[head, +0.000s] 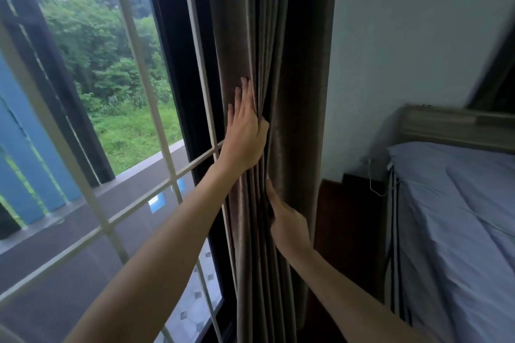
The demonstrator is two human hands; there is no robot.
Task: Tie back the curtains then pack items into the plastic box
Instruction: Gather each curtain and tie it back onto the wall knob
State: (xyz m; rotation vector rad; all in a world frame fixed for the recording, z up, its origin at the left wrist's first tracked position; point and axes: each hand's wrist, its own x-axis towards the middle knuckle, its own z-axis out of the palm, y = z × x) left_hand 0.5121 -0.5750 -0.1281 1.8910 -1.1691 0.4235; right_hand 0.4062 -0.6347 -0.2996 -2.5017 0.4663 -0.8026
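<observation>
Gathering step, by my reading: the grey-brown pleated fabric curtain [295,69] hangs bunched in a narrow vertical column between the white metal window grille [145,69] and the pale wall [404,36].

- Long axis of the bundle: vertical, running out of view at top and bottom.
- Left hand [245,133]: the higher of the two, on the window side of the bundle. Its fingers [245,92] are straight and laid flat on the cloth, and the thumb is tucked against a pleat. It presses rather than clasps.
- Right hand [288,221]: lower, on the room side. The index finger [269,186] points up along a fold. The other fingers are hidden in the pleats, so I cannot tell whether they grip.
- Both hands touch the curtain, which lies directly ahead between them.

No tie-back and no plastic box are in view. A bed with a blue-grey sheet [459,203] stands to the right.

Judgement: a tie would have to pass horizontally round the column, across its long axis. The right hand is nearer the wall side, so it is better placed to reach behind.
</observation>
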